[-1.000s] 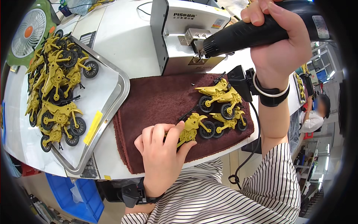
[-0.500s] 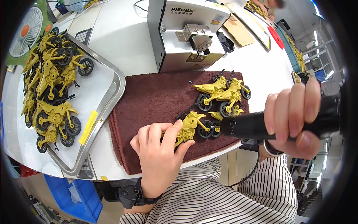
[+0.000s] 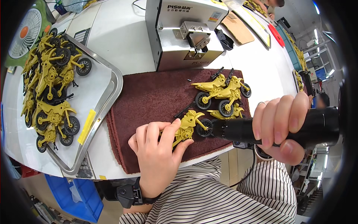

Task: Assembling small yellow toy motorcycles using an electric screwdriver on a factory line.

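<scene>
My left hand (image 3: 158,155) is closed on a yellow toy motorcycle (image 3: 185,128) with black wheels, pressing it to a brown towel (image 3: 145,97). Its front wheel points right and partly hides a second black wheel behind it. Wrapped in my right hand (image 3: 279,125) is a black electric screwdriver (image 3: 233,129), held almost level. The driver's tip is at the toy's front wheel; the bit itself I cannot make out. Just beyond lie several more yellow toy motorcycles (image 3: 233,91), one partly hidden by the driver.
A metal tray (image 3: 118,78) on the left bears a heap of yellow toy motorcycles (image 3: 48,80). Behind the towel stands a silver screw-feeding machine (image 3: 186,37). A green fan (image 3: 28,33) is at the far left, a blue bin (image 3: 74,198) below the table. Another person's hand (image 3: 263,5) shows far off.
My right hand has brought the screwdriver left, so its tip now meets the front wheel of the held toy motorcycle. The left hand keeps its hold.
</scene>
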The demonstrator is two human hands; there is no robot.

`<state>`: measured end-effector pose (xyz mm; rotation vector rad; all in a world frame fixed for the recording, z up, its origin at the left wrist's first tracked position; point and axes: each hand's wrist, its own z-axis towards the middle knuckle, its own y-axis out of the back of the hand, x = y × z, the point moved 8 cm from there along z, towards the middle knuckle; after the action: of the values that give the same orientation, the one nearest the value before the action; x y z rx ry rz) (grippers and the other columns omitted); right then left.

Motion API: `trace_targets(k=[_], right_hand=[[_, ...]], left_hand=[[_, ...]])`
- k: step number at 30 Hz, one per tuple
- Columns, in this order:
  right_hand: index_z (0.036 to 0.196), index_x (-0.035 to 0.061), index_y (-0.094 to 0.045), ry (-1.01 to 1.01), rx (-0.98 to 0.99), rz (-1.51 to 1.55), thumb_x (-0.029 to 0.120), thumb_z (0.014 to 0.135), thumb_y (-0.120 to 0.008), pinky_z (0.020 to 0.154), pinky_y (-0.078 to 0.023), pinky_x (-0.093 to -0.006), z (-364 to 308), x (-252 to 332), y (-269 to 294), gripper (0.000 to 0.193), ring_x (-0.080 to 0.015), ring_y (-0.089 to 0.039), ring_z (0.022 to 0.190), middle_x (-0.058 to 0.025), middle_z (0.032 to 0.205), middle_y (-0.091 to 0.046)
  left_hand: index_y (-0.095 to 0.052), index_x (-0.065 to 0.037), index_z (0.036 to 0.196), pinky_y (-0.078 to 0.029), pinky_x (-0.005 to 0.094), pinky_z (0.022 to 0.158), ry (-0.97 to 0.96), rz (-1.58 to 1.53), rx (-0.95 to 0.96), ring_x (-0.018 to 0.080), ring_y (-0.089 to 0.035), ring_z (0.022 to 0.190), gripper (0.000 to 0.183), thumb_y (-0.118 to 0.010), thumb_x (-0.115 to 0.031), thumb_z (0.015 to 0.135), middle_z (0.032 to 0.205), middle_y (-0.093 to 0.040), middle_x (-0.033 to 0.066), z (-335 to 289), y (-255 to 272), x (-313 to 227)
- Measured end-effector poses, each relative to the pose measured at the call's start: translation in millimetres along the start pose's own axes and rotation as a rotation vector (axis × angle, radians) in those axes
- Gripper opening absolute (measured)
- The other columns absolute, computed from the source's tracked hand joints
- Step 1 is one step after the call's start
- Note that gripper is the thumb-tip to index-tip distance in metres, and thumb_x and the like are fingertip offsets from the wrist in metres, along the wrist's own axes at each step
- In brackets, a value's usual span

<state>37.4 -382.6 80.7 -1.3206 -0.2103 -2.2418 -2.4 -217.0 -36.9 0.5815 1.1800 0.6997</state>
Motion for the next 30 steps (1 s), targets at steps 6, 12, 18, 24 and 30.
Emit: trace_targets(k=[6,12,18,24,30], right_hand=[[0.093,0.0073,-0.044,0.032,0.058,-0.019,-0.001,0.071,-0.064,0.059,-0.05,-0.0284,-1.6,-2.7,-4.1,0.031,-0.0157,-0.061,0.06,-0.0044,0.077,-0.057],[0.095,0.0071,-0.045,0.002,0.107,-0.044,-0.002,0.07,-0.065,0.059,-0.051,-0.0278,0.8,-2.5,-8.8,0.032,-0.0164,-0.061,0.061,-0.005,0.079,-0.058],[0.084,0.006,-0.045,0.264,-0.024,0.152,-0.001,0.067,-0.066,0.063,-0.046,-0.0213,4.6,73.4,14.3,0.028,-0.0095,-0.053,0.057,-0.0006,0.078,-0.052],[0.095,0.0048,-0.045,0.236,-0.095,0.128,0.011,0.067,-0.067,0.072,-0.036,-0.0252,43.6,68.2,18.1,0.037,-0.0083,-0.047,0.066,-0.0032,0.086,-0.045],[0.102,0.0017,-0.042,0.155,-0.143,0.088,0.007,0.077,-0.053,0.075,-0.034,-0.0321,63.3,48.9,45.4,0.027,-0.0127,-0.044,0.073,-0.0051,0.088,-0.042]], left_hand=[[-0.066,-0.012,0.106,-0.031,0.0346,0.083,0.001,0.015,-0.004,0.0192,-0.05,0.092,0.051,-0.082,-0.031,0.062,0.092,-0.056,-0.0003,-0.6,-0.3,0.8],[-0.067,-0.012,0.107,-0.03,0.0348,0.084,0.007,0.013,0.01,0.019,-0.049,0.091,0.05,-0.082,-0.03,0.062,0.092,-0.055,-0.0005,0.0,-2.2,1.4],[-0.067,-0.012,0.106,-0.03,0.0352,0.084,-0.002,-0.016,0.024,0.0195,-0.048,0.092,0.048,-0.081,-0.029,0.064,0.093,-0.053,-0.0004,0.9,-3.0,0.2],[-0.064,-0.012,0.11,-0.03,0.036,0.085,-0.005,-0.016,0.036,0.021,-0.048,0.094,0.051,-0.081,-0.027,0.065,0.093,-0.053,0.001,1.2,1.1,-3.2],[-0.06,-0.012,0.115,-0.029,0.0422,0.091,-0.003,0.123,0.063,0.0247,-0.047,0.108,0.049,-0.077,-0.025,0.071,0.108,-0.054,0.0021,-1.7,17.1,6.2]])
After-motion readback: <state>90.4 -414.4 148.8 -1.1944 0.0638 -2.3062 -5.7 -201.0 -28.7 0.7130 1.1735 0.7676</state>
